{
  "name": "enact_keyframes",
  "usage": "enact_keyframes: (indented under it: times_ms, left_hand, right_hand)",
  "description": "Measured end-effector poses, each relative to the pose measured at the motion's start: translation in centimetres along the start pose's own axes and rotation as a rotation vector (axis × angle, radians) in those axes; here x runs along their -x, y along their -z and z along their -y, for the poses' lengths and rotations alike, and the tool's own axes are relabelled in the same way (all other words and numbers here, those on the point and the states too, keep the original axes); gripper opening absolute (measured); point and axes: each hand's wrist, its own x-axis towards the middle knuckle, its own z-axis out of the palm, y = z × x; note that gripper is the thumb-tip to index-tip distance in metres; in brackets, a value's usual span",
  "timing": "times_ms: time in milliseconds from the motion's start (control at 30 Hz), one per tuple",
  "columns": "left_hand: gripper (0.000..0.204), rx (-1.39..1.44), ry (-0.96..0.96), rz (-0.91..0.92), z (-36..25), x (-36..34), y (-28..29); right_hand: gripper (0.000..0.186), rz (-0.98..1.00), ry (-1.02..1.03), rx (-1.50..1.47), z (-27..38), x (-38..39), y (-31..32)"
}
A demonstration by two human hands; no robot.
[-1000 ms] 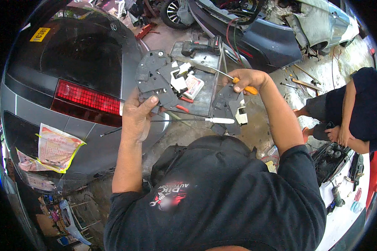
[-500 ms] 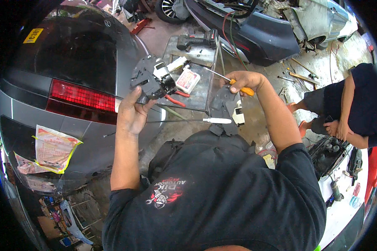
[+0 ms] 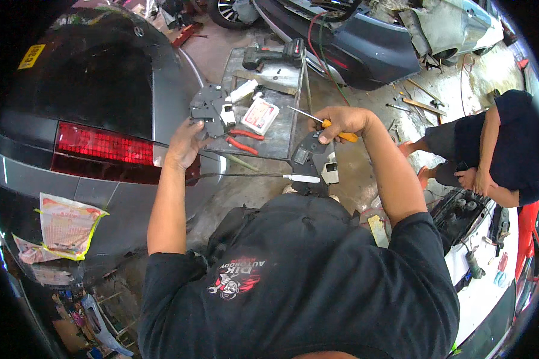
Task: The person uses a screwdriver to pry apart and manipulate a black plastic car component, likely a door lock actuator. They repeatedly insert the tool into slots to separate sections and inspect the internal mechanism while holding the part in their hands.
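In my left hand (image 3: 187, 143) is a black plastic latch unit (image 3: 207, 109) with a white block on its side, held by its near edge over the bench's left side. The fingers of my right hand (image 3: 344, 121) are closed round an orange-handled screwdriver (image 3: 347, 136), its thin shaft pointing up and left. Just below that hand is a second black plastic piece (image 3: 311, 145); whether the fingers also grip it I cannot tell. A black cable with a white sleeve (image 3: 302, 178) runs across in front of my body, below both hands.
On the metal bench (image 3: 274, 128) lie red-handled pliers (image 3: 244, 141), a white box (image 3: 260, 115) and a cordless power tool (image 3: 272, 55). A dark car (image 3: 108, 90) stands close on my left. Another person (image 3: 491, 146) is at the right. Sticks and tools (image 3: 422, 106) litter the floor.
The latch unit in my left hand has turned, showing a flatter face. My right hand has shifted slightly left with the screwdriver. The whole view has moved a little.
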Motion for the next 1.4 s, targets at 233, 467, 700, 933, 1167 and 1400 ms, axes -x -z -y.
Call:
enact_keyframes:
  times_ms: [233, 467, 700, 933, 1167, 1400]
  left_hand:
    - [0.038, 0.116, 0.169, 0.152, 5.2, -6.6, 0.2]
    - [0.037, 0.178, 0.341, 0.228, 9.8, -11.2, -1.3]
    - [0.034, -0.039, 0.343, 0.293, 11.1, -11.4, -3.8]
    - [0.045, -0.266, 0.181, 0.239, 10.0, -10.8, -5.2]
    - [0.053, -0.677, -0.002, -0.034, 9.2, -8.9, -7.1]
    - [0.078, -1.136, -0.411, -0.216, 9.9, -8.0, -7.4]
  right_hand:
    - [0.053, -0.075, -0.004, -0.053, -1.6, 0.9, -0.5]
    - [0.054, -0.119, -0.045, -0.099, -1.7, 1.9, -1.0]
    - [0.055, -0.149, -0.062, -0.152, -3.7, 2.0, -0.9]
    - [0.056, -0.143, -0.107, -0.160, -3.8, 1.7, -0.7]
    - [0.056, -0.134, -0.038, -0.134, -4.4, 0.9, -0.4]
    - [0.050, -0.087, -0.050, -0.152, -4.8, -0.1, -0.3]
